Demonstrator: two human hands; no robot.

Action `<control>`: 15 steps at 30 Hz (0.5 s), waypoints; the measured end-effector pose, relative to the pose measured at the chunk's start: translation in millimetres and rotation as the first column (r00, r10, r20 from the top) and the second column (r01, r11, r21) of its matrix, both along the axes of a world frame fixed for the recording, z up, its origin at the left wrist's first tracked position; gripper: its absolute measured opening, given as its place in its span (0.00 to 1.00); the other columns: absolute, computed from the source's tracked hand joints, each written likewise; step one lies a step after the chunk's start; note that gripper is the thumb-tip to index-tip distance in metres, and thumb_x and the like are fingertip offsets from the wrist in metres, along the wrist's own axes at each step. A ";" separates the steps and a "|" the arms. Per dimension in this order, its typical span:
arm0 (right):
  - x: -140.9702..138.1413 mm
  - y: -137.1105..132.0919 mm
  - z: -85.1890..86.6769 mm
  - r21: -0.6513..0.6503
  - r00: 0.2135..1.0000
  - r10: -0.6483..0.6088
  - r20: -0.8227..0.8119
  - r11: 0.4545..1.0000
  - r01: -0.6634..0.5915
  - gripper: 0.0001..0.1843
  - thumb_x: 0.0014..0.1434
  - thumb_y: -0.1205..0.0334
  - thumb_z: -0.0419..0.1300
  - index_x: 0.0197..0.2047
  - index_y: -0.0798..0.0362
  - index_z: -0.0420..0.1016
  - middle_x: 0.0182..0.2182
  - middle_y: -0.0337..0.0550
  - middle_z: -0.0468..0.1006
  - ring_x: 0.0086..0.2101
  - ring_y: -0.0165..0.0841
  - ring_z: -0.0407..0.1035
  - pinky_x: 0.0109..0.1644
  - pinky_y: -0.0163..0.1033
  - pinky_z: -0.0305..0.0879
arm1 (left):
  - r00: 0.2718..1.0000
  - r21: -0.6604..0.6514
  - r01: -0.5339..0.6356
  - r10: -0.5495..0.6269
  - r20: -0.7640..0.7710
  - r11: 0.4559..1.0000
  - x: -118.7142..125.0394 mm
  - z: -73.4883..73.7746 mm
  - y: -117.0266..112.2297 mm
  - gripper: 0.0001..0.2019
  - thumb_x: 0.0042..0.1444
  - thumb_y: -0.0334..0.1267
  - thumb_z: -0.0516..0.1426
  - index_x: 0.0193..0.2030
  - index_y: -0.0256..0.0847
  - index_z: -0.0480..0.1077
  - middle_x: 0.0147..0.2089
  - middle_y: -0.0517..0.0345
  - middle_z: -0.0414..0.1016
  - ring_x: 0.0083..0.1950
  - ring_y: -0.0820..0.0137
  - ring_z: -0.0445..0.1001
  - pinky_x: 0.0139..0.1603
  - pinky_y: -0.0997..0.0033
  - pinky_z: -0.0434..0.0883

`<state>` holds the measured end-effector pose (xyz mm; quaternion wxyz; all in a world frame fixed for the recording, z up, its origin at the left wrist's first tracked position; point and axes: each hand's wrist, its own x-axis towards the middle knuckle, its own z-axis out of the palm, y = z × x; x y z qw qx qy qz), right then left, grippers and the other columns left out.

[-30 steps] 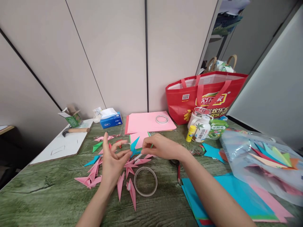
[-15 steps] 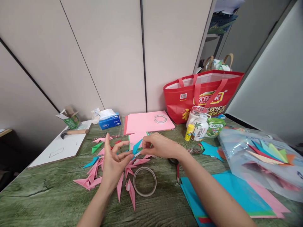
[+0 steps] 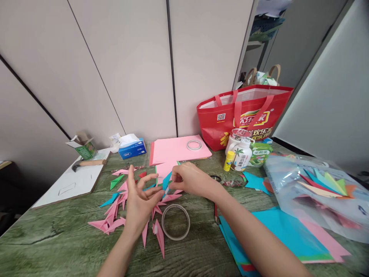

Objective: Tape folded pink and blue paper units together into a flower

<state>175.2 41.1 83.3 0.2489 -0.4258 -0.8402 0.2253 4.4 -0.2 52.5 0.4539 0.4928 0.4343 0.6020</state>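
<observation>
Between my two hands is a small folded blue paper piece [image 3: 166, 181] with a bit of white at its lower edge. My left hand [image 3: 141, 196] pinches its lower left side with thumb and fingertips, the index finger raised. Fingers of my right hand [image 3: 191, 180] are closed on its right side, partly hiding it. Below the hands, a roll of tape [image 3: 175, 222] lies flat on the table. Several folded pink paper pieces [image 3: 108, 223] are spread around my left hand, with a blue folded piece [image 3: 111, 200] and a green one [image 3: 117, 182] among them.
Pink sheets [image 3: 175, 150] bearing a second tape roll [image 3: 194, 145] lie at the back. A red bag [image 3: 213, 127], white bottle [image 3: 241, 156] and glue stick [image 3: 228, 161] stand back right. Blue sheets [image 3: 268, 231] and a plastic bag [image 3: 288, 192] are right; a hammer [image 3: 89, 163] is left.
My fingers have shifted slightly around the blue paper piece, which now stands a little more upright. The whole view has moved a little; the table things stay where they were.
</observation>
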 end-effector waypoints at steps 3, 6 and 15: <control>-2.9 -1.6 -1.6 -0.030 0.999 -0.037 -0.024 0.999 0.037 0.07 0.45 0.63 0.63 0.24 0.57 0.70 0.19 0.37 0.72 0.21 0.25 0.61 0.24 0.30 0.48 | 1.000 -0.008 0.004 -0.004 -0.001 1.000 1.6 0.8 -0.8 0.55 0.38 0.29 0.65 0.64 0.58 0.31 0.44 0.59 0.71 0.29 0.75 0.76 0.35 0.74 0.73; -2.9 -2.3 -1.1 -0.027 0.997 -0.077 -0.024 0.997 0.076 0.08 0.45 0.63 0.63 0.22 0.57 0.69 0.18 0.37 0.72 0.20 0.25 0.60 0.23 0.30 0.47 | 1.000 0.001 0.000 0.000 0.000 1.000 1.9 0.5 -0.4 0.55 0.38 0.29 0.65 0.64 0.58 0.31 0.45 0.58 0.71 0.29 0.75 0.76 0.35 0.75 0.73; -2.0 -2.1 0.9 -0.030 0.995 -0.090 -0.032 0.996 0.089 0.09 0.44 0.64 0.64 0.21 0.56 0.67 0.18 0.36 0.71 0.20 0.25 0.59 0.23 0.30 0.47 | 1.000 0.004 0.003 -0.003 0.010 1.000 2.0 0.9 -0.5 0.55 0.37 0.29 0.65 0.64 0.58 0.32 0.43 0.59 0.71 0.29 0.75 0.77 0.35 0.74 0.73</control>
